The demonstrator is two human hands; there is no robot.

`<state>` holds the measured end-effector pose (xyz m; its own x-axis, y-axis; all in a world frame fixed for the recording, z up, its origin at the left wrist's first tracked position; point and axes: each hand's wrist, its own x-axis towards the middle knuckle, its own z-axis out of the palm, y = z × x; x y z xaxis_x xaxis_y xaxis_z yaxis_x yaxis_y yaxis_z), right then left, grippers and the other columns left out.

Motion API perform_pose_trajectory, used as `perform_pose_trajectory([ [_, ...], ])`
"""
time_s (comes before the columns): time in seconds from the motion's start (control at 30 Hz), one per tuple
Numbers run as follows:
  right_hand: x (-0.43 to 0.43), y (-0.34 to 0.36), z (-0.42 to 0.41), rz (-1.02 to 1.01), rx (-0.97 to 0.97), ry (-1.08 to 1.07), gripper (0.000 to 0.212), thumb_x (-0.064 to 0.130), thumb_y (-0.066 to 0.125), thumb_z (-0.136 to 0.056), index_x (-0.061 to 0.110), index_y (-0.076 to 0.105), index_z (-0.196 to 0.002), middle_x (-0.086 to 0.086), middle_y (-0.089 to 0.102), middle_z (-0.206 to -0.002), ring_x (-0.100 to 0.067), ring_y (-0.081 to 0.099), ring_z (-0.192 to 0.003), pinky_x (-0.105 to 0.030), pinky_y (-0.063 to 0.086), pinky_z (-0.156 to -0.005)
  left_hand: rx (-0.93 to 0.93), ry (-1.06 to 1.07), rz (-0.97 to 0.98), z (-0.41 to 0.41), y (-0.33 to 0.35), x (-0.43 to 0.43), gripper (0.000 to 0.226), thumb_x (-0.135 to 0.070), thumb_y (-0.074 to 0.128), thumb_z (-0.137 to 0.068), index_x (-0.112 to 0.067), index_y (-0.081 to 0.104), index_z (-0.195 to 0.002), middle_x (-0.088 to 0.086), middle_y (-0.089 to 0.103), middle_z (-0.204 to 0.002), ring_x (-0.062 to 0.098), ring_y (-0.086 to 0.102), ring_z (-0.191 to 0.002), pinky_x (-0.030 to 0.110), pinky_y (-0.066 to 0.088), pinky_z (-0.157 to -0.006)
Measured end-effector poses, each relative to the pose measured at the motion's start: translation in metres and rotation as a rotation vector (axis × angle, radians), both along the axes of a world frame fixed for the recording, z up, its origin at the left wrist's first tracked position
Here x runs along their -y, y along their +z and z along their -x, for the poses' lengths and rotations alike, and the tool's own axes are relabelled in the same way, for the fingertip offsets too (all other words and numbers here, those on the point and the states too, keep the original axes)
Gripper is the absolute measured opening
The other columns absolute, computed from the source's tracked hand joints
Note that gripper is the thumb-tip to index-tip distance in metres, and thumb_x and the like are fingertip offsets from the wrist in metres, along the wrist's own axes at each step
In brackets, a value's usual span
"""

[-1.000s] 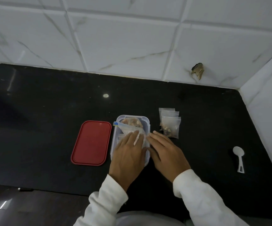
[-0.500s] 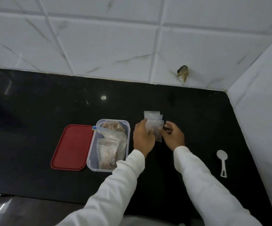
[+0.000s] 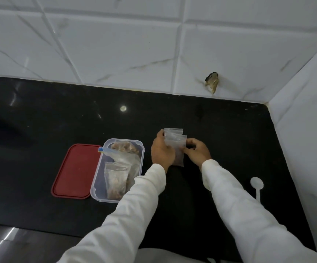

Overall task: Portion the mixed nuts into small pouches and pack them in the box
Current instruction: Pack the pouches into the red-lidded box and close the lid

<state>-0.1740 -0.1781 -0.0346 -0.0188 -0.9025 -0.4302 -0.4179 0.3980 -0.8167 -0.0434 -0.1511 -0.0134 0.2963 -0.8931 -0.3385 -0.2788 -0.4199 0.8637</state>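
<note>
A clear plastic box [image 3: 142,149] stands on the black counter. Inside it lie a filled pouch of nuts [image 3: 116,177] and a larger zip bag of nuts [image 3: 124,149] with a blue slider. To the box's right, a small stack of clear pouches [image 3: 174,143] is held between both hands. My left hand [image 3: 161,150] grips the stack's left edge. My right hand [image 3: 196,150] pinches its right edge. The lowest pouch shows brown nuts at its bottom.
A red lid [image 3: 76,171] lies flat just left of the box. A white plastic spoon [image 3: 257,186] rests on the counter [image 3: 40,130] at the right, near the side wall. White tiled walls close off the back and right.
Both hands left the box, where they pressed a pouch down, and moved right to the stack of pouches. They now hold it from both sides. The view shifted right.
</note>
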Motion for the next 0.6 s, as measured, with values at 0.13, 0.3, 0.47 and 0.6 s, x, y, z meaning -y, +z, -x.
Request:
perform_pose_trajectory([
  [0.13,-0.008,-0.002,0.004,0.053,-0.002,0.040,0.019,0.027,0.067,-0.090,0.019,0.068,-0.107,0.009,0.067,-0.102,-0.001,0.059,-0.090,-0.013,0.040,-0.069,-0.007,-0.028,-0.032,0.000,-0.008,-0.004,0.057,-0.003,0.054,-0.094,-0.022,0.043,-0.146,0.009,0.060,-0.133,0.027,0.058,-0.123,0.048,0.051,-0.105],
  [0.3,-0.027,0.001,0.005,0.077,0.059,-0.040,0.016,0.034,0.064,-0.091,0.022,0.067,-0.101,0.010,0.071,-0.096,-0.004,0.065,-0.093,-0.017,0.047,-0.074,-0.064,-0.053,-0.010,-0.002,-0.012,-0.017,0.058,0.000,0.055,-0.096,-0.022,0.041,-0.148,0.008,0.059,-0.134,0.023,0.060,-0.121,0.042,0.055,-0.101],
  [0.47,-0.039,0.021,0.001,0.099,0.147,-0.202,0.019,0.043,0.062,-0.090,0.026,0.067,-0.098,0.009,0.071,-0.092,-0.008,0.067,-0.090,-0.030,0.055,-0.081,-0.138,0.009,0.070,0.002,-0.002,-0.031,0.038,-0.006,0.059,-0.098,-0.018,0.054,-0.133,0.004,0.064,-0.126,0.016,0.065,-0.111,0.020,0.058,-0.080],
  [0.6,-0.047,0.043,-0.004,0.117,0.256,-0.269,0.027,0.047,0.062,-0.089,0.024,0.067,-0.100,0.005,0.070,-0.097,-0.013,0.067,-0.093,-0.038,0.056,-0.087,-0.122,-0.003,0.217,-0.002,0.016,-0.043,0.014,-0.023,0.066,-0.097,-0.019,0.066,-0.111,-0.008,0.072,-0.103,0.003,0.069,-0.093,0.014,0.056,-0.073],
])
